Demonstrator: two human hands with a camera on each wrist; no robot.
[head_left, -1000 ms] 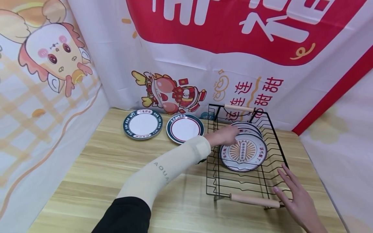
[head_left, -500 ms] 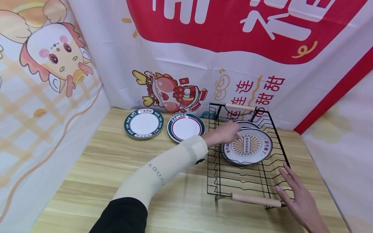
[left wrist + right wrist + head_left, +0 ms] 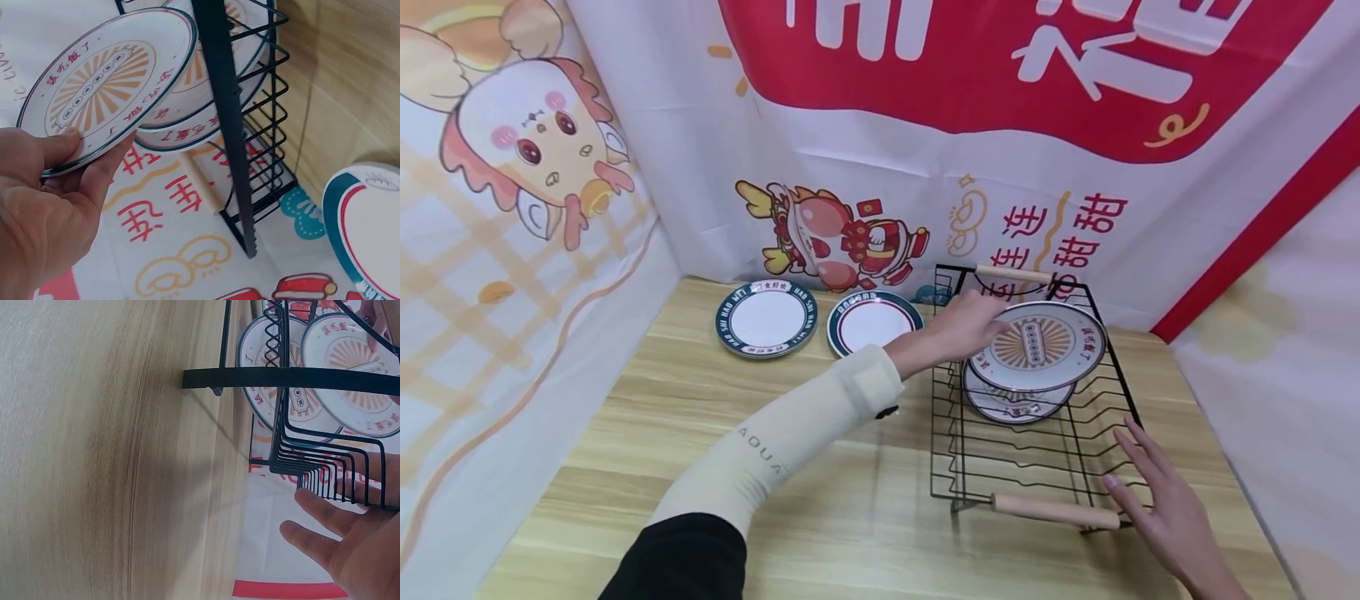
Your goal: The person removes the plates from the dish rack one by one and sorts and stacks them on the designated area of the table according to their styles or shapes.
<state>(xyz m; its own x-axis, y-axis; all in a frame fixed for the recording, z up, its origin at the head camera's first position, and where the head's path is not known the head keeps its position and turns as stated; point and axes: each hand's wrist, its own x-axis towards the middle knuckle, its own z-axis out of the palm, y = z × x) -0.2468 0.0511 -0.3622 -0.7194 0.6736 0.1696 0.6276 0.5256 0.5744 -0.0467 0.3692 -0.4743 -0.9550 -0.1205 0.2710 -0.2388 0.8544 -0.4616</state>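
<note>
My left hand pinches the rim of a white plate with an orange sunburst and red characters. In the left wrist view, the thumb of the left hand lies on top of this plate, fingers beneath. The plate is tilted and raised above the black wire dish rack. Other patterned plates stand in the rack below it, partly hidden. My right hand is at the rack's right side with its fingers spread. In the right wrist view, this hand has fingertips against or beside the wires; contact is unclear.
Two teal-rimmed plates lie on the wooden table left of the rack. Wooden handles cap both rack ends. Printed cloth hangs behind the table and along its sides.
My left hand has lifted the sunburst plate up and back from among the other plates, uncovering a plate below. The right hand stays at the rack's side.
</note>
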